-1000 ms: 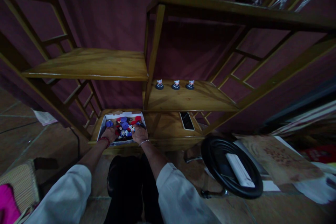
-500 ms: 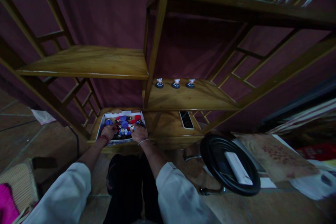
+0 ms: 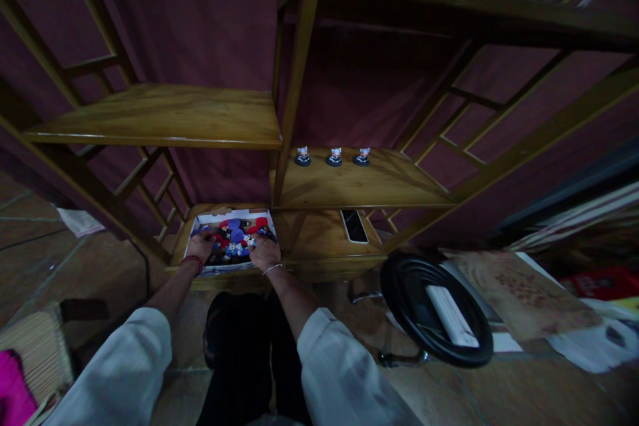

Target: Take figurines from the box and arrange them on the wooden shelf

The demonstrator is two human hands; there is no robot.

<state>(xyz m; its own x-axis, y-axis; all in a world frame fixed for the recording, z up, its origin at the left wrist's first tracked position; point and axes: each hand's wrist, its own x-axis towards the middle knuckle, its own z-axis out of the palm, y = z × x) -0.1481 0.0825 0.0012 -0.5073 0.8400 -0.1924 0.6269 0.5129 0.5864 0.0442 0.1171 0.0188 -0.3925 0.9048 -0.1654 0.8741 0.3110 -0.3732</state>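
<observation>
A shallow white box (image 3: 214, 217) stands on the lowest shelf at the left, full of small figurines (image 3: 235, 247) in blue, red, white and black. Over the left part of the box is my left hand (image 3: 200, 246), a red bead bracelet at its wrist; its fingers reach down among the pieces and are too small to make out. My right hand (image 3: 264, 252), with a silvery bangle, rests at the right side of the box. Its fingers are curled at a small white figurine (image 3: 249, 239), and whether they grip it is unclear. Three cat-like figurines (image 3: 334, 157) stand in a row on the shelf above right.
A white-edged phone (image 3: 354, 226) lies on the lower shelf. Wooden shelf boards (image 3: 160, 113) and posts frame the space. To the right is a black round stool (image 3: 436, 309) with a white box on it. A woven seat (image 3: 37, 353) is at lower left.
My left hand has shifted a little to the left within the box. My right hand stays in nearly the same place. The three standing figurines have not moved.
</observation>
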